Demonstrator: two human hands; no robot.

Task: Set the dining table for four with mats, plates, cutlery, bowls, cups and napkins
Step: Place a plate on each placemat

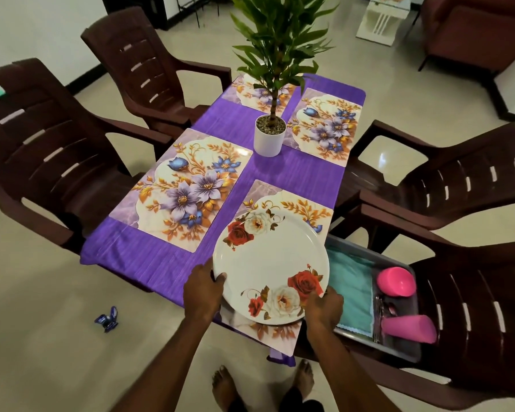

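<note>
Purple-clothed table (149, 263), 4 mats; left hand (202, 288) and right hand (324, 307) grip rose plate (271, 263) at lower centre, fingers curled on rim.

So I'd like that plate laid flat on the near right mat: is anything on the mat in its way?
Nothing visible. Both the left hand and right hand grip the plate by its rim, right over the near right mat. The mat's showing parts are bare; the tray of napkins and cups sits off to the right, on a chair.

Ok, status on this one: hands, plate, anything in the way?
Left hand and right hand grip the rose plate by its rim, over the near right mat. Three other mats bare. Nothing blocking.
</note>
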